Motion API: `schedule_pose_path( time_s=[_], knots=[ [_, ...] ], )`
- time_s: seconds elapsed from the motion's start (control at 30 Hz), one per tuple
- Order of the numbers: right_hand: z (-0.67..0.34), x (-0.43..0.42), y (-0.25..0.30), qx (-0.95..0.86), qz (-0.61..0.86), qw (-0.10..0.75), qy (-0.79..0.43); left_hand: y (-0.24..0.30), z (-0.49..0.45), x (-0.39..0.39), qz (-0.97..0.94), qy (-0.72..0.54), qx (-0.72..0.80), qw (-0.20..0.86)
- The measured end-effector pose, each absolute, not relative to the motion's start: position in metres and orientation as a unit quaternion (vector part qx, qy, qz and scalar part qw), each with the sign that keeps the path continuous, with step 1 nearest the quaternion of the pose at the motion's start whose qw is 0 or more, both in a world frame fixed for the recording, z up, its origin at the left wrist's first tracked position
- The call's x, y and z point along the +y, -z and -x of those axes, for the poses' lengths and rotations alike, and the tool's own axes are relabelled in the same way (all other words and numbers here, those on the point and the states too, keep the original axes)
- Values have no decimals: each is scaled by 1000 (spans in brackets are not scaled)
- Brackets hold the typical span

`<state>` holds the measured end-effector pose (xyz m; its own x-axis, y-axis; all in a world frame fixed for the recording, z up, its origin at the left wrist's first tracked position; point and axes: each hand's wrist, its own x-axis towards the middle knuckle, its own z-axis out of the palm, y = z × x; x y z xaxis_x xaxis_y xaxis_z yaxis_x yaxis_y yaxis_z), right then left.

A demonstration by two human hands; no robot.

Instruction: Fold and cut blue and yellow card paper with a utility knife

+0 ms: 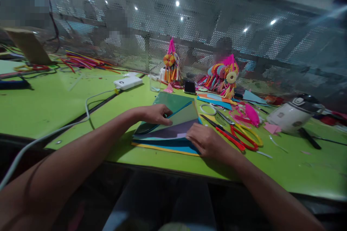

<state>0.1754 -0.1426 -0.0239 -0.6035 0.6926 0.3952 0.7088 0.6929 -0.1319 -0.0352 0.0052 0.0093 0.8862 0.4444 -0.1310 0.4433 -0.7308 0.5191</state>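
A stack of coloured paper sheets (176,130) lies near the table's front edge, with purple, blue, green and yellow layers showing. Its upper sheets are lifted and bent, so the stack fans apart. My left hand (155,113) is closed on the raised sheets at the left, thumb over the paper and the other fingers partly hidden. At the right corner, my right hand (202,139) pinches the edge of the sheets with curled fingers. Just right of that hand lie a black-and-red cutter or blade tool (223,131) and scissors with red and yellow handles (248,137).
A white kettle (288,115) stands at the right. Behind the stack are a phone (189,87), a clear cup (155,82) and tasselled paper ornaments (223,75). A white power box (128,82) with a cable (86,108) sits left, near a table seam. Perforated mesh backs the table.
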Motion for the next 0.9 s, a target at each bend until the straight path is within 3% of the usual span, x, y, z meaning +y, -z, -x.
schedule_pose_path(
  time_s=[0.23,0.9],
  knots=[
    [-179,-136,31,-854,419,305,41,-9,33,-2,-947,15,190,257],
    [-179,-132,32,-837,417,353,25,-12,33,-5,-944,30,125,303]
  ],
)
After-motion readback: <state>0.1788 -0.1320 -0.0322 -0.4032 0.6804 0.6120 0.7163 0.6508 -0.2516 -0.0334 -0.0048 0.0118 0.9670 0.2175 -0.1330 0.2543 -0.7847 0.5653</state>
